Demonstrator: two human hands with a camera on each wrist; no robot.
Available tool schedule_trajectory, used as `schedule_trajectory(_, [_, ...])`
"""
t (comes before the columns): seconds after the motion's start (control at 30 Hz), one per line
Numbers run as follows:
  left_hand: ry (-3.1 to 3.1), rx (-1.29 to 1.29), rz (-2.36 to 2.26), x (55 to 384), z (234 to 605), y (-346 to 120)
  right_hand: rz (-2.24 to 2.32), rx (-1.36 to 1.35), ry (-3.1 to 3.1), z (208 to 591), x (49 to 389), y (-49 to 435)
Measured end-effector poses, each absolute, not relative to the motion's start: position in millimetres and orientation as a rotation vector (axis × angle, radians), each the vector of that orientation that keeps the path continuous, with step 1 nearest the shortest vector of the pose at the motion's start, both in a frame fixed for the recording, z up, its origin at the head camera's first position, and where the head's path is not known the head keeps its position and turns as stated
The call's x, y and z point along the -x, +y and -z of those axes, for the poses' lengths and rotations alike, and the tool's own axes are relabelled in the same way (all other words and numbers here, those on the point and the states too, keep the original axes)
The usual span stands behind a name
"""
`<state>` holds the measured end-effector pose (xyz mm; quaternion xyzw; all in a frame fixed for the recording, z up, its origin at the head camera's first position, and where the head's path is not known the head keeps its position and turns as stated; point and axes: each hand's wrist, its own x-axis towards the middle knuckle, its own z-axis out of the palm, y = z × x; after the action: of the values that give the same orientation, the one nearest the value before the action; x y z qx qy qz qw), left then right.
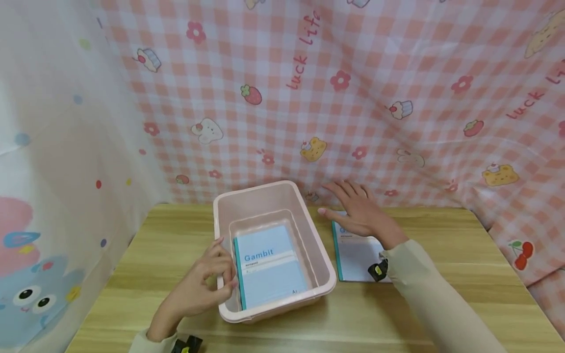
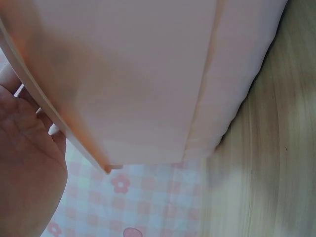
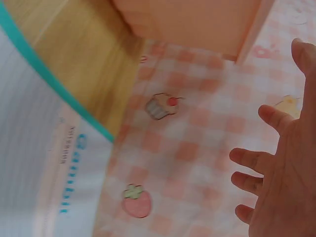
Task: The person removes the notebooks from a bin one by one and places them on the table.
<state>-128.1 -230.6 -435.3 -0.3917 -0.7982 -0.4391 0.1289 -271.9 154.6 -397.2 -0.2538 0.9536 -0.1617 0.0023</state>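
Note:
A pink plastic bin [image 1: 275, 314] stands on the table, and a light-blue Gambit notebook [image 1: 269, 279] with a teal spine lies flat inside it. At the bin's left rim, my left hand [image 1: 207, 277] holds the edge with thumb and fingers; the left wrist view shows this hand [image 2: 29, 148] against the bin's outer wall [image 2: 138, 89]. To the right of the bin, a second Gambit notebook [image 1: 357, 262] lies on the table. My right hand [image 1: 359, 208] hovers above its top edge, fingers spread and holding nothing. The hand and wrist hide part of this notebook.
The wooden table [image 1: 446, 274] has a pink checked cloth [image 1: 282, 122] hanging along its back edge. On the left hangs a pale curtain [image 1: 66, 122] with cartoon prints. A black wrist strap [image 1: 378, 269] sits on the right wrist.

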Motion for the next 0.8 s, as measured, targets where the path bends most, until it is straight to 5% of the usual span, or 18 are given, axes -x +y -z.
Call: schedule_trajectory(0.8, [-2.264, 1.178, 1.271, 128.2, 436.4, -228.4, 0.482, 1.036, 3.006, 338.0, 257.0, 109.7])
